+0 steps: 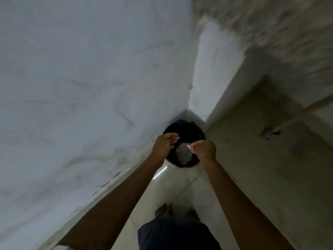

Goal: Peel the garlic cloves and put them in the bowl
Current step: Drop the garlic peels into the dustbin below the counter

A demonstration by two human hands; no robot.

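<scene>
Dark shorts (178, 235) and bare feet (163, 210) fill the bottom centre of the frame, standing on pale tiled floor (171, 183). Both forearms reach up the frame to a black bag-lined bin (185, 127) set on the floor in the corner, against the wall (72, 87).

Left hand (163, 144) is over the bin's left rim. Its fingers are loosely bent and I see nothing in them. Right hand (204, 150) is over the right rim, and its fingers and thumb pinch a small white scrap (189, 145) that pokes out toward the middle of the bin. A grey lump (183, 153) lies inside the bin below the hands. It is too blurred to say what it is.

No garlic cloves and no bowl are in view, so I can't place either one. The upper right of the frame is motion-smeared.

I judge this to be waste disposal between peels. The scrap looks like garlic skin being dropped in the bin, though it is too small to be sure.

The next move needs the right fingers to let go while the scrap is well over the opening. Thin skin clings and drifts, so a flick or a rub with the left hand may be needed. After that, I'd go back to wherever the cloves and bowl are and take up the next clove.
</scene>
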